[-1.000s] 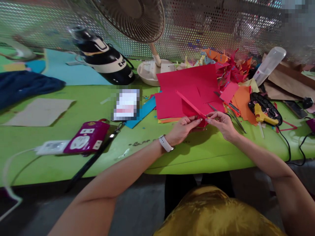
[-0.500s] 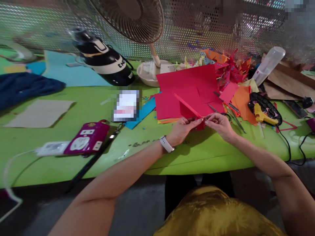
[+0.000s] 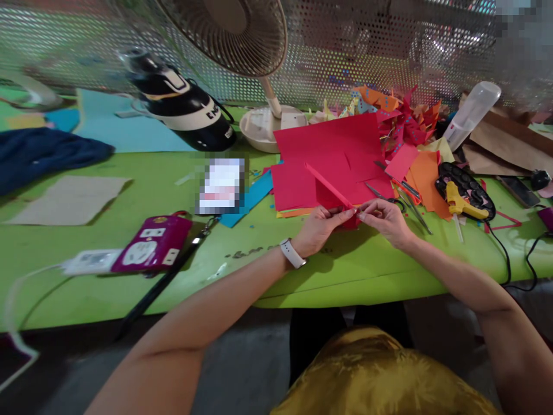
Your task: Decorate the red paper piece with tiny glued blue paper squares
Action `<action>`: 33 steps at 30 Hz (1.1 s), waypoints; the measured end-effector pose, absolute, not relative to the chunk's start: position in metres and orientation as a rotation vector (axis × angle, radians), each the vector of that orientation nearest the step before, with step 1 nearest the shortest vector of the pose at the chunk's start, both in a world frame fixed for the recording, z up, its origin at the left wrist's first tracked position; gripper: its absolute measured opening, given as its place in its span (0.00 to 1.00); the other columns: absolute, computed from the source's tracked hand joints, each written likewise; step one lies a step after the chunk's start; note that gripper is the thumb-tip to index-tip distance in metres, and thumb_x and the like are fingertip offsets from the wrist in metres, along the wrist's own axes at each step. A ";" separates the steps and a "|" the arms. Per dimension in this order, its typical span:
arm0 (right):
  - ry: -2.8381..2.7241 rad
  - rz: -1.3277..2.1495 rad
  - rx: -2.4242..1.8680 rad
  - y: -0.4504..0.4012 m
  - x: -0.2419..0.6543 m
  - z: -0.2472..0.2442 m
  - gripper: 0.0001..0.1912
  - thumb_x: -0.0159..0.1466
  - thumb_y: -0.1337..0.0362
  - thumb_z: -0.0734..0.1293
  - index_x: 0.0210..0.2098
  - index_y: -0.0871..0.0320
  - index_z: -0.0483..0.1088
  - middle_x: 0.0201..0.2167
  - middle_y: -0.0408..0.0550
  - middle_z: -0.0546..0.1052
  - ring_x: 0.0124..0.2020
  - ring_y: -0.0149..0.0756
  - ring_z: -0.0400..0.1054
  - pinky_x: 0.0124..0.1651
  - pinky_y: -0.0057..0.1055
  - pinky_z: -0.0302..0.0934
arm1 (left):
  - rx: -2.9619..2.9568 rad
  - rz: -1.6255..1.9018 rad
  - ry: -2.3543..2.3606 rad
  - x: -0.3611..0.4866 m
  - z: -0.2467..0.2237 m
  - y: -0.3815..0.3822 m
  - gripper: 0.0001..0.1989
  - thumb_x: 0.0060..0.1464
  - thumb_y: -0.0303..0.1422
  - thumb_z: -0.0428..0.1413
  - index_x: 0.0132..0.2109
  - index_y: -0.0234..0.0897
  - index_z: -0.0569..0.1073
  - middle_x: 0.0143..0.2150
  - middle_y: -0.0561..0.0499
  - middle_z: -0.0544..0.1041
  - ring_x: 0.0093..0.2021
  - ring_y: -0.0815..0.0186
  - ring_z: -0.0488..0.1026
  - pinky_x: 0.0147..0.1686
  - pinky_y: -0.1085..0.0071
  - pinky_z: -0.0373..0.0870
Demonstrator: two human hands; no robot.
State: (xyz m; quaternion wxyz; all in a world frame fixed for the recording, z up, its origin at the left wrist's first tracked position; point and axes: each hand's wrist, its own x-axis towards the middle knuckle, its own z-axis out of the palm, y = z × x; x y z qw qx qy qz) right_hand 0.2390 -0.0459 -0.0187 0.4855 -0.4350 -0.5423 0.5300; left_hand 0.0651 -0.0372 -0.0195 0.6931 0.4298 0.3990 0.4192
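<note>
A narrow folded strip of red paper (image 3: 330, 187) slants up and left from my fingertips. My left hand (image 3: 322, 229) pinches its lower end between thumb and forefinger. Close against it, my right hand (image 3: 384, 222) is also closed in a pinch at the same end of the strip; the exact fold between the fingertips is too small to make out. Behind the hands lie large red paper sheets (image 3: 328, 135), stacked with orange and yellow edges showing below. Scissors (image 3: 389, 199) rest just beyond my right hand.
A yellow glue gun (image 3: 464, 203) sits on a black tray to the right, near orange paper pieces (image 3: 430, 178). A heap of folded paper shapes (image 3: 406, 118) is behind. To the left are a phone (image 3: 221, 185), a purple power strip (image 3: 153, 245), a black bottle (image 3: 190, 109) and a fan (image 3: 274, 127).
Almost nothing differs. Both hands stay pinched at the strip's lower end, with only a very slight shift of the fingertips.
</note>
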 end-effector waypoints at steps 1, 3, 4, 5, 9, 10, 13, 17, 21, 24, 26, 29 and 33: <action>-1.320 1.295 -1.054 -0.046 0.239 -0.019 0.15 0.49 0.54 0.75 0.23 0.57 0.69 0.32 0.45 0.75 0.33 0.30 0.70 0.40 0.32 0.66 | 0.962 0.937 0.889 0.065 -0.020 -0.037 0.16 0.40 0.42 0.67 0.35 0.37 0.81 0.35 0.49 0.82 0.36 0.62 0.77 0.43 0.63 0.71; -1.319 1.305 -1.046 -0.046 0.239 -0.018 0.15 0.49 0.55 0.75 0.23 0.57 0.69 0.32 0.45 0.75 0.33 0.30 0.70 0.40 0.33 0.66 | 0.964 0.938 0.882 0.065 -0.020 -0.037 0.15 0.39 0.42 0.67 0.34 0.38 0.81 0.34 0.49 0.82 0.35 0.63 0.77 0.43 0.64 0.71; -1.319 1.307 -1.044 -0.046 0.239 -0.018 0.14 0.49 0.55 0.75 0.23 0.57 0.69 0.32 0.45 0.75 0.33 0.30 0.70 0.40 0.33 0.66 | 0.966 0.939 0.879 0.065 -0.020 -0.037 0.15 0.39 0.42 0.67 0.34 0.38 0.81 0.34 0.49 0.82 0.36 0.63 0.77 0.43 0.64 0.71; -1.318 1.310 -1.043 -0.046 0.239 -0.018 0.14 0.49 0.55 0.75 0.23 0.57 0.69 0.32 0.44 0.75 0.33 0.30 0.70 0.41 0.33 0.66 | 0.969 0.939 0.878 0.065 -0.020 -0.037 0.15 0.39 0.42 0.67 0.34 0.38 0.81 0.34 0.49 0.82 0.36 0.63 0.77 0.43 0.64 0.71; -1.315 1.316 -1.036 -0.046 0.239 -0.018 0.13 0.49 0.57 0.75 0.23 0.57 0.69 0.32 0.45 0.75 0.33 0.30 0.70 0.40 0.32 0.65 | 0.968 0.934 0.887 0.064 -0.018 -0.038 0.15 0.39 0.42 0.67 0.34 0.38 0.81 0.34 0.49 0.82 0.36 0.63 0.76 0.43 0.64 0.70; -1.317 1.317 -1.035 -0.046 0.239 -0.018 0.13 0.50 0.57 0.75 0.23 0.57 0.69 0.32 0.45 0.75 0.34 0.30 0.70 0.40 0.32 0.65 | 0.963 0.932 0.891 0.064 -0.018 -0.038 0.15 0.39 0.42 0.67 0.34 0.38 0.81 0.34 0.49 0.82 0.36 0.63 0.77 0.43 0.64 0.71; -1.332 1.312 -1.044 -0.046 0.239 -0.018 0.13 0.50 0.57 0.75 0.23 0.57 0.69 0.32 0.45 0.75 0.34 0.30 0.70 0.41 0.33 0.65 | 0.956 0.924 0.896 0.064 -0.017 -0.038 0.14 0.40 0.41 0.67 0.34 0.38 0.81 0.34 0.49 0.82 0.36 0.63 0.77 0.44 0.64 0.71; -1.357 1.305 -1.038 -0.046 0.240 -0.016 0.15 0.51 0.54 0.74 0.26 0.57 0.69 0.33 0.45 0.75 0.34 0.31 0.69 0.40 0.32 0.65 | 0.955 0.977 0.859 0.064 -0.017 -0.037 0.12 0.41 0.39 0.67 0.34 0.39 0.81 0.35 0.51 0.82 0.38 0.62 0.77 0.46 0.64 0.70; -1.326 1.219 -1.097 -0.046 0.243 -0.011 0.17 0.56 0.48 0.69 0.31 0.56 0.68 0.29 0.42 0.72 0.31 0.30 0.66 0.37 0.30 0.62 | 0.886 1.030 0.862 0.065 -0.015 -0.036 0.12 0.38 0.38 0.68 0.34 0.41 0.81 0.37 0.52 0.83 0.44 0.60 0.77 0.49 0.63 0.69; -1.375 1.274 -1.144 -0.047 0.242 -0.009 0.19 0.57 0.46 0.67 0.29 0.58 0.67 0.24 0.40 0.69 0.27 0.27 0.62 0.32 0.28 0.58 | 0.863 1.024 0.867 0.065 -0.014 -0.036 0.11 0.38 0.37 0.68 0.33 0.41 0.81 0.36 0.52 0.83 0.44 0.60 0.77 0.50 0.63 0.68; -1.395 1.363 -1.137 -0.049 0.240 -0.008 0.20 0.55 0.47 0.70 0.29 0.59 0.67 0.24 0.40 0.69 0.25 0.26 0.60 0.29 0.26 0.55 | 0.904 1.018 0.844 0.065 -0.015 -0.036 0.10 0.40 0.37 0.67 0.33 0.40 0.81 0.36 0.52 0.83 0.43 0.60 0.77 0.50 0.63 0.68; -1.403 1.427 -1.116 -0.050 0.237 -0.008 0.20 0.53 0.48 0.71 0.29 0.60 0.68 0.24 0.41 0.70 0.24 0.25 0.59 0.27 0.26 0.52 | 0.957 1.008 0.799 0.065 -0.017 -0.036 0.09 0.43 0.37 0.66 0.34 0.40 0.81 0.36 0.51 0.82 0.42 0.60 0.77 0.49 0.62 0.69; -1.476 1.398 -1.117 -0.051 0.237 -0.008 0.19 0.56 0.49 0.69 0.28 0.61 0.69 0.22 0.40 0.68 0.22 0.24 0.56 0.25 0.25 0.49 | 0.967 0.984 0.813 0.064 -0.019 -0.035 0.09 0.44 0.36 0.65 0.34 0.39 0.81 0.36 0.50 0.82 0.39 0.60 0.77 0.46 0.62 0.69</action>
